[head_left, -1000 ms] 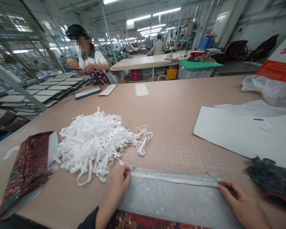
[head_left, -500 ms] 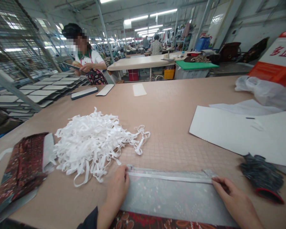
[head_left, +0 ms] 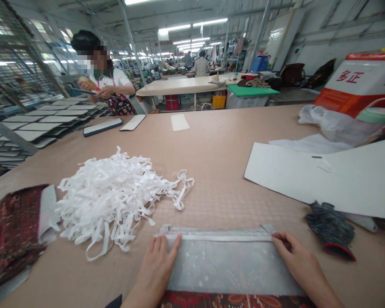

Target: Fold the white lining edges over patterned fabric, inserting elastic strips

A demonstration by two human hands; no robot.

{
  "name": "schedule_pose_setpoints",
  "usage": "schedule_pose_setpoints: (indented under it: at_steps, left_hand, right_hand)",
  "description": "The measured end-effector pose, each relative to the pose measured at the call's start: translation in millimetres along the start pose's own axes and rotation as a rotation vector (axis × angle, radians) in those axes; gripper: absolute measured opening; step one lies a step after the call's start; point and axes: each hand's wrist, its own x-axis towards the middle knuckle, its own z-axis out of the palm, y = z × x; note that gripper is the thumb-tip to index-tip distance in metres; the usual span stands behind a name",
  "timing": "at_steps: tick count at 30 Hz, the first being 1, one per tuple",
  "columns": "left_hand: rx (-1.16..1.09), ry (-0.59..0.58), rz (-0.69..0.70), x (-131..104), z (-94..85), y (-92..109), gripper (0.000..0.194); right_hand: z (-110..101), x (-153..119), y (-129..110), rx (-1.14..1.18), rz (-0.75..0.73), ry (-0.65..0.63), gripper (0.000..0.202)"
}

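Note:
A grey-backed piece of fabric (head_left: pixel 234 266) lies in front of me, its dark red patterned side (head_left: pixel 231 300) showing at the near edge. Along its far edge runs a narrow white strip (head_left: pixel 221 237). My left hand (head_left: pixel 158 263) lies over the strip's left end, fingers flat and thumb apart, pressing down. At the right end, my right hand (head_left: pixel 295 254) pinches the strip between thumb and fingers against the fabric. Left of my hands is a heap of loose white strips (head_left: pixel 111 199). A folded red patterned fabric (head_left: pixel 14 229) sits farther left.
A dark glove-like cloth with a red rim (head_left: pixel 330 229) is to the right, below a large white board (head_left: pixel 324 179). Behind stand a plastic bag (head_left: pixel 333 124) and a red-and-white box (head_left: pixel 349 85). A co-worker (head_left: pixel 105 81) stands across the table near stacked panels (head_left: pixel 41 122).
My left hand has turned from the fabric's corner to lie flat over the strip's left end. The right hand keeps its pinch. The whole view has shifted slightly.

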Motion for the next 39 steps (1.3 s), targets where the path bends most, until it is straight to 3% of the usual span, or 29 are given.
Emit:
schedule_pose_setpoints:
  at_steps: [9, 17, 21, 28, 33, 39]
  left_hand:
    - [0.084, -0.073, 0.056, 11, -8.5, 14, 0.061]
    - [-0.046, -0.007, 0.101, 25, -9.3, 32, 0.044]
    - [-0.034, 0.047, 0.082, 32, -9.6, 49, 0.052]
    - [0.020, -0.008, 0.101, 44, -27.4, 58, 0.053]
    - [-0.032, 0.042, 0.227, 62, -42.4, 83, 0.043]
    - [-0.100, 0.015, 0.252, 74, -41.1, 107, 0.039]
  right_hand:
    - [-3, -2, -13, 0.026, -0.043, -0.011, 0.027]
    - [-4, -1, -20, 0.037, -0.100, 0.042, 0.024]
    - [-6, -1, -21, 0.009, -0.121, 0.046, 0.022]
    - [-7, 0, -21, -0.009, -0.141, 0.044, 0.020]
    - [-6, 3, -19, -0.017, -0.160, 0.004, 0.017]
    - [-11, 11, -15, 0.005, -0.142, -0.023, 0.013]
